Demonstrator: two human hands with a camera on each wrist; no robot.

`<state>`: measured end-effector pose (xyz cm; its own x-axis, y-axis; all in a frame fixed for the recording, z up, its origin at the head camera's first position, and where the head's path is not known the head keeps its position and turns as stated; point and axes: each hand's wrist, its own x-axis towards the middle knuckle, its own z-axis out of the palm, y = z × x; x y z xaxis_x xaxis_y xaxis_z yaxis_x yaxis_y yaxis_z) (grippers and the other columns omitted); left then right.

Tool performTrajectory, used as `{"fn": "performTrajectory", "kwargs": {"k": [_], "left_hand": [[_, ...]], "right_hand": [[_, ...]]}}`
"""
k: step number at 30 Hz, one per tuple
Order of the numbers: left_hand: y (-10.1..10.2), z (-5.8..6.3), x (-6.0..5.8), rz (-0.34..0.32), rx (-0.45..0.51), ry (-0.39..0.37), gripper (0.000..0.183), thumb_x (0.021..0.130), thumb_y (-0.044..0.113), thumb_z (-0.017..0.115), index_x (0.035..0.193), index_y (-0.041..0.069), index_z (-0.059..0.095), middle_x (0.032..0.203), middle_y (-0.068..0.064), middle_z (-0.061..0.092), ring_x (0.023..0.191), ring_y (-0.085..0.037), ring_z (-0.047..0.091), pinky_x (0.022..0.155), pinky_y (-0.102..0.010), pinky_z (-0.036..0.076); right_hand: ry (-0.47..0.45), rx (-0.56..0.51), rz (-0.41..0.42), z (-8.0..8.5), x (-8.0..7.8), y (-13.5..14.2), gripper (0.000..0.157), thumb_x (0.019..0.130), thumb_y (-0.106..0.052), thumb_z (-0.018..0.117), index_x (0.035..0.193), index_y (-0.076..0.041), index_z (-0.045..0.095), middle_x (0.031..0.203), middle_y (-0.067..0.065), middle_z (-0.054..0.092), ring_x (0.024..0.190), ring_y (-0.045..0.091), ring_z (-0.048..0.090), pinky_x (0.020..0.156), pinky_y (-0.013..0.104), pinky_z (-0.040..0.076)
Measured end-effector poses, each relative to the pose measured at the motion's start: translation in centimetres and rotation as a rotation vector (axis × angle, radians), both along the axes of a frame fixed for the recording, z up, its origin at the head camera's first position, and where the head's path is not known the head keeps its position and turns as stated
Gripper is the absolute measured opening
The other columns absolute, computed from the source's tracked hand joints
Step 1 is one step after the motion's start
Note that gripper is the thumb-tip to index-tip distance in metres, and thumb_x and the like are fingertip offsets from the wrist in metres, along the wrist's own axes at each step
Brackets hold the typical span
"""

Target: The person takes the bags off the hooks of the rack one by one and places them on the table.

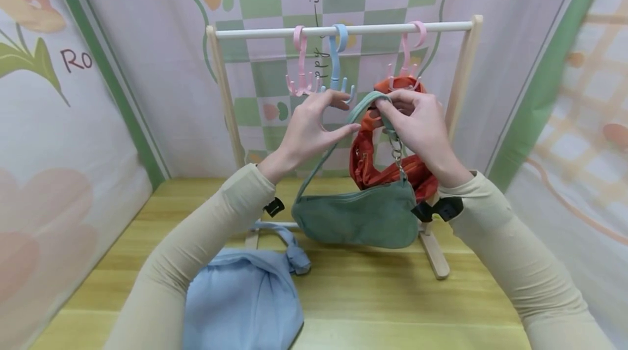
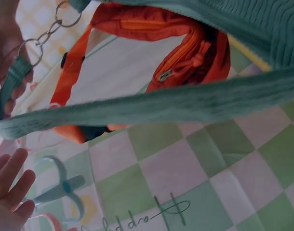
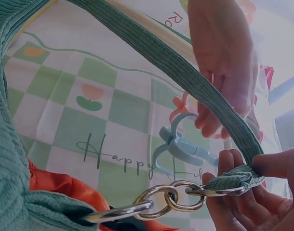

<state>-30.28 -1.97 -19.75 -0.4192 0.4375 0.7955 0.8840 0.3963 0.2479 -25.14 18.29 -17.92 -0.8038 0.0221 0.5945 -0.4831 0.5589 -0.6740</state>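
Note:
A green corduroy shoulder bag hangs in the air in front of the rack, over the wooden table. My right hand pinches its strap near the ring end, thumb against curled fingers. Metal chain links join that end to the bag. My left hand is beside the strap, thumb and fingers spread apart and apparently holding nothing. Just behind the left fingertips hangs a light blue hook hanger. Behind the right hand, an orange-red bag hangs from a pink hook hanger.
The hangers are on a white rail between wooden posts. Another pink hook hanger is left of the blue one. A light blue bag with a knotted strap lies on the table. Printed curtains surround the rack.

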Motion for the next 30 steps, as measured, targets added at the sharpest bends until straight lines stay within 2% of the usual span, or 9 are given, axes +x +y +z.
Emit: {"fn": "performTrajectory", "kwargs": {"k": [6, 11, 18, 22, 25, 30], "left_hand": [[0.1, -1.0, 0.1, 0.022, -0.022, -0.068, 0.039, 0.083, 0.023, 0.073, 0.117, 0.009, 0.06, 0.102, -0.002, 0.07, 0.102, -0.017, 0.057, 0.09, -0.032, 0.044], [0.1, -1.6, 0.2, 0.032, -0.027, -0.086, 0.025, 0.084, 0.012, 0.068, 0.108, 0.01, 0.064, 0.096, -0.001, 0.069, 0.097, -0.015, 0.057, 0.088, -0.031, 0.045], [-0.1, -1.8, 0.2, 0.059, -0.014, -0.085, 0.016, 0.082, 0.005, 0.065, 0.098, 0.009, 0.065, 0.094, -0.002, 0.068, 0.094, -0.015, 0.057, 0.088, -0.03, 0.045], [-0.3, -1.9, 0.2, 0.042, 0.01, -0.12, 0.012, 0.084, 0.005, 0.063, 0.096, 0.008, 0.064, 0.091, -0.002, 0.067, 0.089, -0.013, 0.06, 0.085, -0.027, 0.047], [-0.4, -1.9, 0.3, 0.01, 0.043, -0.166, 0.011, 0.086, 0.003, 0.059, 0.095, 0.007, 0.063, 0.087, -0.002, 0.066, 0.082, -0.011, 0.061, 0.08, -0.023, 0.049], [-0.6, -1.9, 0.4, -0.007, 0.086, -0.224, 0.009, 0.088, 0.001, 0.055, 0.093, 0.007, 0.06, 0.076, -0.003, 0.063, 0.064, -0.012, 0.056, 0.059, -0.02, 0.045]], "right_hand": [[0.007, -0.03, 0.019, -0.2, 0.0, 0.1, 0.032, 0.09, -0.034, 0.064, 0.106, -0.007, 0.071, 0.081, -0.011, 0.072, 0.075, 0.003, 0.069, 0.064, 0.016, 0.051], [0.003, -0.078, 0.078, -0.4, 0.0, 0.3, 0.032, 0.09, -0.031, 0.063, 0.105, -0.003, 0.069, 0.08, -0.004, 0.072, 0.069, 0.005, 0.069, 0.062, 0.018, 0.053], [-0.02, -0.094, 0.105, -0.8, 0.1, 0.6, 0.033, 0.09, -0.031, 0.063, 0.104, -0.002, 0.069, 0.081, -0.002, 0.072, 0.07, 0.01, 0.069, 0.061, 0.02, 0.053], [-0.038, -0.116, 0.124, -1.0, 0.0, 0.8, 0.032, 0.09, -0.03, 0.063, 0.105, -0.001, 0.068, 0.081, -0.002, 0.073, 0.068, 0.009, 0.069, 0.062, 0.02, 0.054], [-0.054, -0.134, 0.138, -1.2, 0.0, 1.0, 0.033, 0.091, -0.03, 0.063, 0.106, -0.001, 0.067, 0.081, -0.002, 0.072, 0.068, 0.009, 0.069, 0.064, 0.02, 0.055], [-0.083, -0.143, 0.142, -1.5, -0.1, 1.3, 0.037, 0.091, -0.034, 0.061, 0.104, 0.0, 0.067, 0.08, -0.003, 0.071, 0.069, 0.009, 0.069, 0.066, 0.02, 0.056]]}}
